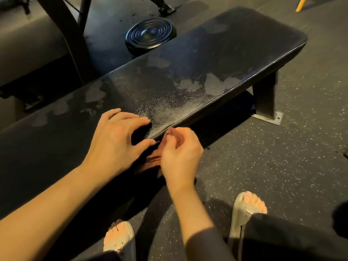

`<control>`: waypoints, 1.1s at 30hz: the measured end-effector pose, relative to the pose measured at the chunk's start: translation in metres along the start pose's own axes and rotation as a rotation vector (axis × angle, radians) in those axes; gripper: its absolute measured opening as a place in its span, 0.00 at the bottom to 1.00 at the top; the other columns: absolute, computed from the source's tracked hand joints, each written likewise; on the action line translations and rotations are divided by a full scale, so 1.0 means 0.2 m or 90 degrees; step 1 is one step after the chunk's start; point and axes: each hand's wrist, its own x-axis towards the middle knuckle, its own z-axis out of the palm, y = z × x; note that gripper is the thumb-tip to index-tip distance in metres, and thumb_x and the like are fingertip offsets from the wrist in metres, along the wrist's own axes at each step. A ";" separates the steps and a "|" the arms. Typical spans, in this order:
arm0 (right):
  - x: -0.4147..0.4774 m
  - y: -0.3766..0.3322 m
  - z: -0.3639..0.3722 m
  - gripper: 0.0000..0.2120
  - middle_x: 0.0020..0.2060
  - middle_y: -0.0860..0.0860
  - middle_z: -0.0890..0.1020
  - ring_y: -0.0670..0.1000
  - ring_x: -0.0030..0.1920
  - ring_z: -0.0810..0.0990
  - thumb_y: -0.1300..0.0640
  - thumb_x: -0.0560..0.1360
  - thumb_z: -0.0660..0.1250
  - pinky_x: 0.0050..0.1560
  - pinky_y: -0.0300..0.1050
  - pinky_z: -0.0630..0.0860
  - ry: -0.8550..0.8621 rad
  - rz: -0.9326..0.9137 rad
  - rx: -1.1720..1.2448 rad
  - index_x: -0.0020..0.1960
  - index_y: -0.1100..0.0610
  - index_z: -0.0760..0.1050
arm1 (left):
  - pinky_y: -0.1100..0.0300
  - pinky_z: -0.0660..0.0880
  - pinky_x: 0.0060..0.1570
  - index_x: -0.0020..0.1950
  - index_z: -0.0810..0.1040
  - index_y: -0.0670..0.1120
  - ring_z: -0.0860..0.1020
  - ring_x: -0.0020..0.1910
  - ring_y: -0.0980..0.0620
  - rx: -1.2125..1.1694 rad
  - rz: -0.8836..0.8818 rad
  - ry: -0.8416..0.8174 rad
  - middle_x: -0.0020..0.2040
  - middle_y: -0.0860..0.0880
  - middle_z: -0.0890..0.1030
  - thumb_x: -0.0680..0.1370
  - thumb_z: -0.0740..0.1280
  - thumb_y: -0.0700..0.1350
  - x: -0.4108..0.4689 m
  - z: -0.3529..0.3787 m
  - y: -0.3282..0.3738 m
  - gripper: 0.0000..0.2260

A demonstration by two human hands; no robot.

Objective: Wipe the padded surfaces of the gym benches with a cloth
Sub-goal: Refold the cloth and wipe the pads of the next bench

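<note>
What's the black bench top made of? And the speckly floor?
The bench pad looks like black vinyl or fake leather: pebbly grain, a soft shine, a seam along the edge. The floor looks like matte dark rubber with pale flecks pressed in, though I can't be sure.

Dark trousers point(291, 240), 2 pale open-toed slide sandals point(242, 213).
</note>
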 end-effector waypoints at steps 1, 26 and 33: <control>0.06 0.05 0.00 0.05 0.42 0.49 0.83 0.51 0.46 0.81 0.63 0.72 0.67 0.52 0.52 0.77 0.017 0.025 -0.009 0.45 0.55 0.80 | 0.50 0.61 0.75 0.63 0.84 0.50 0.79 0.62 0.53 -0.004 -0.003 0.001 0.59 0.51 0.84 0.73 0.76 0.60 0.00 0.00 0.00 0.23; -0.06 -0.05 0.02 0.06 0.43 0.46 0.82 0.46 0.46 0.80 0.61 0.75 0.70 0.54 0.51 0.77 0.035 0.095 0.007 0.45 0.51 0.76 | 0.49 0.58 0.77 0.68 0.79 0.55 0.74 0.70 0.56 -0.052 0.036 -0.085 0.67 0.55 0.80 0.72 0.78 0.55 0.03 -0.10 -0.08 0.26; -0.15 -0.06 0.06 0.02 0.42 0.49 0.84 0.52 0.45 0.82 0.60 0.74 0.70 0.51 0.50 0.77 -0.001 0.080 -0.024 0.46 0.56 0.80 | 0.44 0.63 0.74 0.67 0.80 0.54 0.75 0.68 0.53 -0.047 0.020 -0.063 0.67 0.57 0.80 0.70 0.77 0.60 0.01 -0.12 -0.15 0.27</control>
